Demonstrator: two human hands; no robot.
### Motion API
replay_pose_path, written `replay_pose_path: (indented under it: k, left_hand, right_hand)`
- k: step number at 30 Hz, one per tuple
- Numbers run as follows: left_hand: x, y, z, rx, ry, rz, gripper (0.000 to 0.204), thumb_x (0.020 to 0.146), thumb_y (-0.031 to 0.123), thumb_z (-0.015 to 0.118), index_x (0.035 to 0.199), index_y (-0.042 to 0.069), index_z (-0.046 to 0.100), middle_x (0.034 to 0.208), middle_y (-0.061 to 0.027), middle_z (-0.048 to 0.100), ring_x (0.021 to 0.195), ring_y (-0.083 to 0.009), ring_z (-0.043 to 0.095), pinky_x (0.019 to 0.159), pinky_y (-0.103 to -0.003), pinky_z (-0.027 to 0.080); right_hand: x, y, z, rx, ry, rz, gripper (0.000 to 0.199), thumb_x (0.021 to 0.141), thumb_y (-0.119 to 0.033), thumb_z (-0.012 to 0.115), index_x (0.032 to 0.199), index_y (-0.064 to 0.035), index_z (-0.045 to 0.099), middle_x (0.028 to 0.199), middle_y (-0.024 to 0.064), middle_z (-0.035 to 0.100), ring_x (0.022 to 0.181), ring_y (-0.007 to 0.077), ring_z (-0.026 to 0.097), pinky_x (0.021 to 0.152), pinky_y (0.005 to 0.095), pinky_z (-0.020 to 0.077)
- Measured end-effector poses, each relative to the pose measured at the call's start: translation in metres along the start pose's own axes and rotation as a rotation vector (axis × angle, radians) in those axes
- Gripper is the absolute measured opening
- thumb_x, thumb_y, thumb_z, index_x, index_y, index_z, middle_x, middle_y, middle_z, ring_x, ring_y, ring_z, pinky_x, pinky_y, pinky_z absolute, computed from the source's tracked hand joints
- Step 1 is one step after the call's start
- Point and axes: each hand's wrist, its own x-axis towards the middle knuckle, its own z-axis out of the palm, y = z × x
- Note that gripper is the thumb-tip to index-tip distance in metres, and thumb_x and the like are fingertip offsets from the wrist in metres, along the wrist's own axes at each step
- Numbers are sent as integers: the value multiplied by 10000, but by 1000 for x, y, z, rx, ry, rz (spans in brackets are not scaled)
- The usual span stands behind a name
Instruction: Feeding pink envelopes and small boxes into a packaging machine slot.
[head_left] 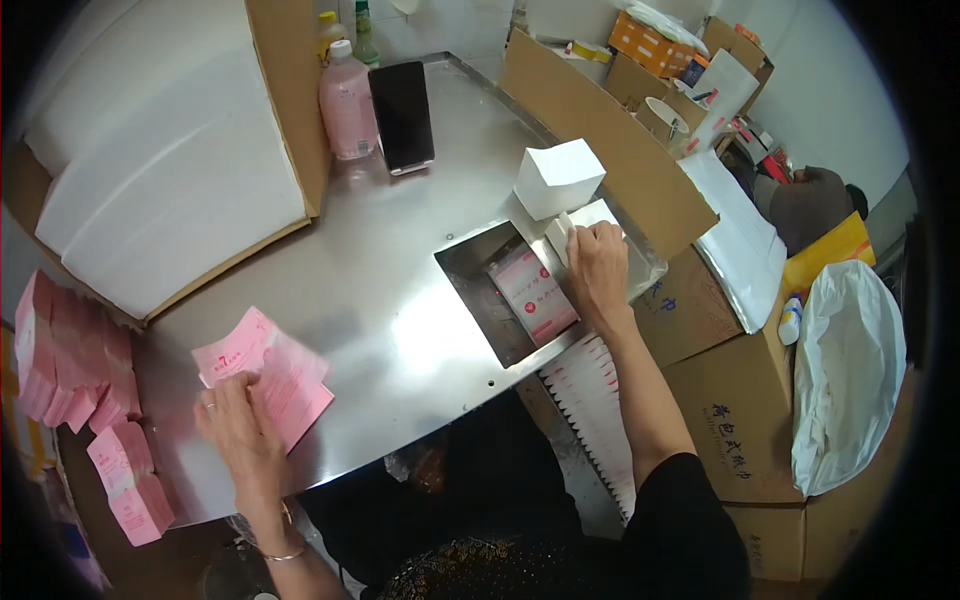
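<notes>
Head view, item record. Left hand lay flat, fingers spread, on a loose fan of pink flat packets near the front left edge of the steel worktop; it pressed them down and did not grip them. Right hand was closed over a white folded sheet at the right rim of the rectangular well sunk into the worktop. One pink packet lay tilted inside the well.

Risks, judged: the fan sat close to the front edge and could slide off under a sideways push; the tilted packet might jam against the well wall if the sheet went in over it.

Surroundings: white block of sheets just behind the well; black phone leaning beside a pink bottle at the back edge; cardboard carton of white stacks on the back left corner; further pink packets stacked off the left edge; cardboard wall hemming in the right edge, limiting the right hand's room.
</notes>
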Motion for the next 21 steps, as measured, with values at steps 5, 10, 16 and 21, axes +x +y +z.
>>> replay_pose_path:
  k: [5, 10, 16, 21]
  left_hand:
    - [13, 119, 51, -375, -94, 518, 395, 771, -42, 623, 1163, 0, 600, 1167, -207, 565, 1075, -401, 540, 905, -481, 454]
    - [15, 128, 73, -644, -111, 377, 582, 661, 98, 748, 1201, -41, 583, 1309, -242, 539, 1192, -403, 533, 882, -456, 460]
    - [18, 142, 72, -315, -15, 284, 779, 634, 371, 819, 1298, 55, 562, 1483, -272, 413, 1352, -454, 407, 1006, -576, 344]
    - [19, 118, 77, -164, -55, 380, 585, 764, 322, 737, 1288, 91, 616, 1523, -197, 404, 1369, -451, 375, 1041, -560, 313]
  right_hand:
    - [-12, 20, 4, 67, 126, -54, 375, 802, 17, 601, 1175, 22, 641, 1094, 169, 628, 1002, 348, 590, 823, 470, 465]
    - [-69, -105, -38, 533, -57, -779, 406, 783, -58, 632, 1186, -8, 620, 1092, 175, 638, 1027, 381, 640, 973, 559, 491]
    - [-40, -142, -34, 304, -488, -568, 247, 746, -87, 645, 972, 13, 645, 924, 172, 633, 950, 333, 642, 1111, 613, 329]
    - [-64, -111, -31, 518, -276, -543, 319, 769, -30, 615, 1082, 18, 653, 1140, 194, 669, 1039, 338, 661, 975, 516, 473]
